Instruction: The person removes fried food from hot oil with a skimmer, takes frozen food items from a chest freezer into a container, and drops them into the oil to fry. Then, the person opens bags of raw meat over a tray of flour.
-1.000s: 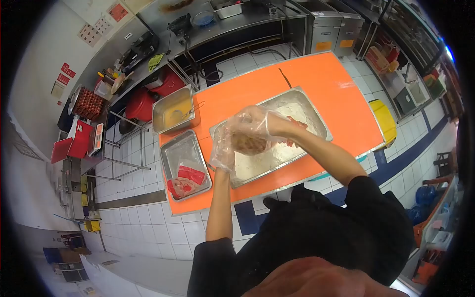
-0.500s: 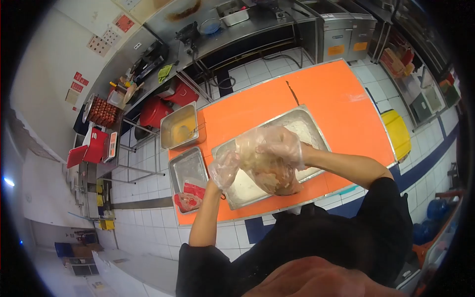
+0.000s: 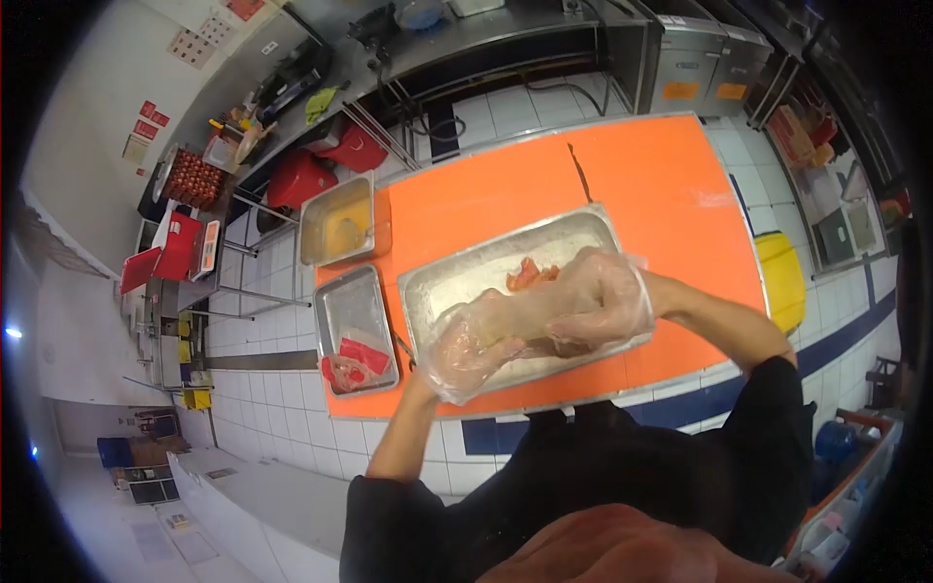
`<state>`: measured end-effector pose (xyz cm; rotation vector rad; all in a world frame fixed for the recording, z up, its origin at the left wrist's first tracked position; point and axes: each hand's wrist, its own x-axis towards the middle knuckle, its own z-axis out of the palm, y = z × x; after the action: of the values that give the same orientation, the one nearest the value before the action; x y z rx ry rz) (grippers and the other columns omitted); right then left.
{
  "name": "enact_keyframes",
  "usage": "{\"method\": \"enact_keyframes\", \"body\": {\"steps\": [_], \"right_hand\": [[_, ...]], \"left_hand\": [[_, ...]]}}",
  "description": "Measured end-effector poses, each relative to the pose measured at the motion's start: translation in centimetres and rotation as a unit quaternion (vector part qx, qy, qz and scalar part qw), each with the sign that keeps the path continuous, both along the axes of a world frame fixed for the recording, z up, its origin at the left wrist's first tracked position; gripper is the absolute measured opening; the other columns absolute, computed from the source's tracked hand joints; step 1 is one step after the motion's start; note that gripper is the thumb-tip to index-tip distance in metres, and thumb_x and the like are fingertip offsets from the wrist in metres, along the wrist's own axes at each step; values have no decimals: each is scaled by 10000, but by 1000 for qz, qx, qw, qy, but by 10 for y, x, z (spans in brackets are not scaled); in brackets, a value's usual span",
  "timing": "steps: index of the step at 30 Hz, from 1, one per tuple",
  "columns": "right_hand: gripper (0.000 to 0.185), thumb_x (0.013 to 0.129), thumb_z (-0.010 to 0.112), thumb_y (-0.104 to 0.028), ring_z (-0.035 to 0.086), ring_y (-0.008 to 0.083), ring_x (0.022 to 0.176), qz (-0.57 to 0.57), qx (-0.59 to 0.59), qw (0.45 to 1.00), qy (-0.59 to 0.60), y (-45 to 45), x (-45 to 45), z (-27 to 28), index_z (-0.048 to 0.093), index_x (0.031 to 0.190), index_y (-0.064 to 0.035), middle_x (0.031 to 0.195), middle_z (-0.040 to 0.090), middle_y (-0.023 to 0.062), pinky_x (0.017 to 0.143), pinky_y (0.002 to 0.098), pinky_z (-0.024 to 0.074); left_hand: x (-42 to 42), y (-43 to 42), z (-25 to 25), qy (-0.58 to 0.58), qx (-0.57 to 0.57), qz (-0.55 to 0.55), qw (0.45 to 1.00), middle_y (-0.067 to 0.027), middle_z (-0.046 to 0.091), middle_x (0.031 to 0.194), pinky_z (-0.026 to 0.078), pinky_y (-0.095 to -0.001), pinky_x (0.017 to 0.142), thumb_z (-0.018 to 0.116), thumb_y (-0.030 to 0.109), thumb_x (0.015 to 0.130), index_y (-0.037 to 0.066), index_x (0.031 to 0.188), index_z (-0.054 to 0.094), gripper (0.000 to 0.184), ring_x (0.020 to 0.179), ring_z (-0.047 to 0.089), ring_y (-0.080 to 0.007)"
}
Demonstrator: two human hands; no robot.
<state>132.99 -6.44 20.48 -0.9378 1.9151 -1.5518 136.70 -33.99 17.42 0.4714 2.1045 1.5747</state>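
A clear plastic bag (image 3: 525,313) is stretched between my two hands above a large metal tray (image 3: 416,299). My left hand (image 3: 461,352), in a clear plastic glove, has its fingers closed round the bag's left end. Gloved as well, my right hand (image 3: 607,296) grips the other end. Raw meat pieces (image 3: 530,275) lie just beyond the bag, on white powder like flour (image 3: 486,277) that covers the tray's bottom. Whether any meat is still inside the bag I cannot make out.
A deep metal pan (image 3: 313,225) holds yellow liquid and a strainer-like utensil. Nearer, a shallow metal tray (image 3: 335,301) contains a red-and-clear plastic packet (image 3: 358,363). Both stand at the left of the orange tabletop (image 3: 476,199). A yellow bin (image 3: 780,282) is past the right edge.
The bag, earlier hanging full of meat towards my body, is now tipped away and stretched flat. Meat has come out into the tray. My left hand has lowered; the view has shifted slightly.
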Motion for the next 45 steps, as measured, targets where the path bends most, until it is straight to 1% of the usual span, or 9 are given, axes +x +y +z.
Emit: {"method": "enact_keyframes", "body": {"steps": [7,16,24,31,35,38,42,44,45], "right_hand": [[337,937,690,-219,514,149,628,61,-437,857,-265,1,-6,-74,586,677,-32,720,612,40,582,304,412],[428,1056,571,-217,562,136,585,68,-122,988,-70,-7,-13,-16,621,669,-40,603,597,40,657,302,485],[410,1074,525,-236,505,195,525,114,26,992,56,-28,-14,11,626,719,-58,569,540,87,633,358,462],[186,950,659,-96,598,254,552,133,42,985,104,-53,-13,11,630,775,-42,648,586,108,517,368,455],[104,897,702,-140,684,238,690,71,6,982,177,-65,-29,-17,717,920,-40,775,693,120,630,362,540],[248,940,681,-289,701,191,721,-44,55,994,79,-102,-18,-39,715,979,-47,793,706,102,652,326,564],[387,999,659,-440,680,121,709,-187,193,962,-35,-140,-19,-49,724,1096,-71,788,697,42,627,273,574],[392,1000,651,-441,671,125,699,-237,157,952,-111,-150,-19,-64,719,1110,-71,789,683,36,591,287,571],[392,999,648,-439,668,132,701,-261,123,947,-141,-154,-19,-72,716,1110,-69,796,679,37,575,298,570]], "left_hand": [[-5,50,34,-12,218,98,971,-36,604,859,471,-306,713,703,188,972,-25,1134,665,270,805,571,-134],[-6,-3,48,91,-96,-92,987,-123,654,805,494,-386,704,655,246,978,18,985,694,232,747,610,-287],[-23,-37,38,234,-64,-215,946,-158,617,707,492,-444,586,637,262,982,57,882,690,234,631,596,-377],[-14,-88,11,32,18,-146,989,-112,699,775,532,-351,634,767,278,887,50,952,741,239,649,650,-235],[-29,-101,2,170,-75,-161,969,-109,716,827,541,-366,689,755,271,889,55,949,748,225,701,665,-254],[-36,-104,-50,294,93,46,950,-123,727,943,545,-384,816,655,221,955,49,1023,733,201,837,685,-298],[-2,-83,-159,-149,421,396,803,-163,686,1212,502,-409,996,530,495,1014,10,1282,637,564,1063,654,-312],[22,-99,-204,-364,401,409,734,-210,587,1428,432,-497,1114,404,710,1004,-28,1444,521,867,1308,557,-330],[36,-97,-236,-428,463,237,739,-207,570,1446,440,-497,1109,403,736,989,-30,1468,487,907,1324,544,-323]]}}
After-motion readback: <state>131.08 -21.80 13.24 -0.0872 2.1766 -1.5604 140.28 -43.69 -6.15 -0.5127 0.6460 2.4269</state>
